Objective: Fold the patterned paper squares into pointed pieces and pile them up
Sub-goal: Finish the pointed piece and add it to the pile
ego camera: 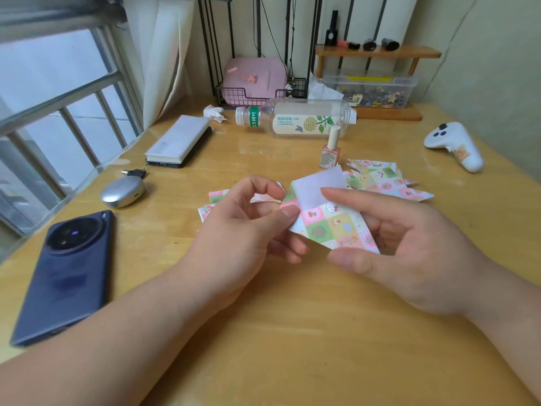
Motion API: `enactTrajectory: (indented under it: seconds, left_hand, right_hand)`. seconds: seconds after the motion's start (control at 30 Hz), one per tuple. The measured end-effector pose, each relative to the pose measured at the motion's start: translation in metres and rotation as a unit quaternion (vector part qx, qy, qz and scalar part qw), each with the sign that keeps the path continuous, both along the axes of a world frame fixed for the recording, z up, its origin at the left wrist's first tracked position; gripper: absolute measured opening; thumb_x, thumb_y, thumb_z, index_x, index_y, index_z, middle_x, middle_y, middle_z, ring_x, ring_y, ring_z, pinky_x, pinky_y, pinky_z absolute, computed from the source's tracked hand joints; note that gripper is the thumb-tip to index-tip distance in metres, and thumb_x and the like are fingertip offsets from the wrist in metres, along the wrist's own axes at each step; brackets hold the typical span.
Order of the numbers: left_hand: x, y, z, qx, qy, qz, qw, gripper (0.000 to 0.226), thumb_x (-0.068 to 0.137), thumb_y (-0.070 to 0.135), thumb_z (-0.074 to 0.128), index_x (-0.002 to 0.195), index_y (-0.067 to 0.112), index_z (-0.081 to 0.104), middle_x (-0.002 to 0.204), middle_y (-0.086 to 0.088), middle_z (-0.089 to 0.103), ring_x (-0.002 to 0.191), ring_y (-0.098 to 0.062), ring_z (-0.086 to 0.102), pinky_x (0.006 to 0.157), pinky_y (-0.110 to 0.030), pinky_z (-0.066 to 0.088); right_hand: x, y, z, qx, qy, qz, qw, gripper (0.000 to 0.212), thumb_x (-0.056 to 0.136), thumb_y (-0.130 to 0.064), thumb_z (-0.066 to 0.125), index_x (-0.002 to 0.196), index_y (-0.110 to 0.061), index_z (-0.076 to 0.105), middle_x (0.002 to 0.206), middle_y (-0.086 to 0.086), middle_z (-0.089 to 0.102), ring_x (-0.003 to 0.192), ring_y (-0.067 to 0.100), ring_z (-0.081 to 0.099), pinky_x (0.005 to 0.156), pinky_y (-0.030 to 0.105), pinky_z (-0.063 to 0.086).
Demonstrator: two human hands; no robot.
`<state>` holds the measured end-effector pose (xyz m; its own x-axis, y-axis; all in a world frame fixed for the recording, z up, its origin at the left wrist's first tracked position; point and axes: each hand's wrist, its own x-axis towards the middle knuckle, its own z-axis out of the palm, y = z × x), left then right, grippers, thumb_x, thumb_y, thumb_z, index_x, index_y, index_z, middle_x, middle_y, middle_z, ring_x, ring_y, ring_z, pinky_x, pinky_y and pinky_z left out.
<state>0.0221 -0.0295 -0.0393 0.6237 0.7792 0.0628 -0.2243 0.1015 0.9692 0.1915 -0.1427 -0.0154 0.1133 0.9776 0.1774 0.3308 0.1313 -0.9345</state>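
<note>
Two hands share one paper point(330, 224) in the head view, held just above the table point(292, 332) so that both sides can be reached for creasing. The left hand point(243, 227) pinches the paper's left edge, thumb on the printed face and fingers curled beneath, which seems meant to anchor that end. The right hand point(409, 244) grips the other end: its forefinger lies along a white flap point(317, 186) turned over from the top, its thumb sits at the lower edge, and the other fingers are hidden behind the sheet. That finger placement suggests the flap is being pressed flat, so I judge this an early fold, with no point formed yet.

Beyond the right hand a pile point(386, 180) of patterned pieces lies on the table, close enough to drop a finished one onto. More patterned sheets point(216, 197) show behind the left hand, probably the supply. A phone point(67, 273) and a bottle point(295, 118) lie well apart from the work.
</note>
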Motion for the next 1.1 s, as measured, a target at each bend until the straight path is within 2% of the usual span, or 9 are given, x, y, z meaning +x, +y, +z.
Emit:
enactTrajectory:
  seconds: [0.1, 0.3, 0.47, 0.63, 0.77, 0.87, 0.93, 1.0, 1.1]
  left_hand:
    - [0.000, -0.002, 0.001, 0.037, 0.008, -0.002, 0.999, 0.014, 0.095, 0.003, 0.061, 0.100, 0.010, 0.050, 0.072, -0.020, 0.067, 0.055, -0.030, 0.063, 0.054, -0.031, 0.054]
    - [-0.001, -0.003, 0.002, 0.056, 0.008, -0.021, 0.998, 0.013, 0.097, 0.001, 0.057, 0.108, 0.006, 0.051, 0.072, -0.014, 0.071, 0.063, -0.034, 0.070, 0.057, -0.036, 0.057]
    - [-0.001, -0.002, 0.003, 0.038, 0.009, -0.034, 0.999, 0.027, 0.089, 0.004, 0.062, 0.114, 0.007, 0.055, 0.081, -0.019, 0.074, 0.069, -0.037, 0.072, 0.060, -0.038, 0.058]
    - [-0.002, 0.000, 0.002, 0.010, 0.022, -0.019, 1.000, 0.011, 0.096, -0.005, 0.056, 0.105, -0.002, 0.059, 0.085, -0.025, 0.073, 0.066, -0.033, 0.071, 0.060, -0.035, 0.057]
    - [-0.002, 0.002, 0.003, -0.041, 0.026, -0.021, 0.999, 0.006, 0.092, -0.004, 0.059, 0.096, 0.000, 0.062, 0.081, -0.022, 0.070, 0.064, -0.031, 0.070, 0.057, -0.033, 0.057]
    - [-0.002, 0.004, 0.004, -0.095, 0.024, -0.021, 0.995, 0.008, 0.089, -0.002, 0.061, 0.089, 0.005, 0.064, 0.084, -0.019, 0.068, 0.064, -0.029, 0.068, 0.055, -0.033, 0.057]
    - [-0.001, 0.004, 0.003, -0.100, 0.028, -0.021, 0.994, 0.006, 0.087, -0.002, 0.063, 0.087, 0.004, 0.065, 0.088, -0.020, 0.069, 0.070, -0.030, 0.067, 0.068, -0.041, 0.058]
    - [-0.001, 0.002, 0.001, -0.096, 0.035, -0.010, 0.995, 0.005, 0.085, -0.004, 0.067, 0.088, 0.000, 0.068, 0.094, -0.024, 0.072, 0.082, -0.035, 0.069, 0.085, -0.053, 0.056]
    - [0.000, -0.001, -0.002, -0.059, 0.053, 0.023, 0.997, 0.012, 0.077, 0.001, 0.078, 0.087, 0.006, 0.075, 0.096, -0.026, 0.073, 0.089, -0.039, 0.068, 0.096, -0.060, 0.050]
  right_hand:
    - [0.003, 0.001, -0.001, -0.014, 0.030, -0.022, 0.999, 0.057, 0.077, -0.024, 0.074, 0.131, -0.027, 0.057, 0.087, -0.006, 0.077, 0.069, 0.007, 0.067, 0.065, 0.019, 0.052]
    - [0.010, 0.005, -0.007, -0.041, 0.027, -0.022, 0.999, 0.058, 0.081, 0.002, 0.071, 0.129, -0.026, 0.052, 0.095, 0.004, 0.078, 0.082, 0.022, 0.072, 0.074, 0.025, 0.058]
    - [0.012, 0.007, -0.007, -0.048, 0.020, -0.021, 0.998, 0.047, 0.079, 0.010, 0.072, 0.113, -0.019, 0.058, 0.092, 0.006, 0.078, 0.078, 0.021, 0.071, 0.071, 0.026, 0.059]
    - [0.014, 0.008, -0.009, -0.004, 0.003, -0.025, 1.000, 0.024, 0.072, -0.007, 0.083, 0.089, -0.019, 0.072, 0.086, 0.006, 0.074, 0.079, 0.033, 0.068, 0.078, 0.042, 0.057]
    - [0.014, 0.006, -0.010, 0.008, 0.017, -0.002, 1.000, 0.015, 0.077, -0.014, 0.081, 0.091, -0.020, 0.079, 0.080, 0.001, 0.068, 0.066, 0.017, 0.062, 0.062, 0.031, 0.054]
    - [0.013, 0.003, -0.012, 0.010, -0.061, 0.036, 0.997, 0.021, 0.077, -0.015, 0.078, 0.097, -0.019, 0.080, 0.102, 0.011, 0.065, 0.088, 0.023, 0.068, 0.072, 0.040, 0.057]
    - [0.011, 0.000, -0.011, -0.003, -0.083, 0.059, 0.995, 0.029, 0.072, -0.015, 0.085, 0.100, -0.018, 0.080, 0.112, 0.000, 0.065, 0.104, 0.013, 0.068, 0.082, 0.025, 0.056]
    - [0.008, -0.004, -0.009, -0.022, -0.130, 0.073, 0.989, 0.042, 0.065, -0.031, 0.091, 0.104, -0.031, 0.079, 0.111, -0.017, 0.064, 0.107, 0.001, 0.064, 0.084, 0.009, 0.048]
    - [0.005, -0.007, -0.004, -0.058, -0.189, 0.080, 0.977, 0.053, 0.060, -0.065, 0.079, 0.110, -0.052, 0.068, 0.114, -0.023, 0.061, 0.108, -0.004, 0.061, 0.083, 0.006, 0.043]
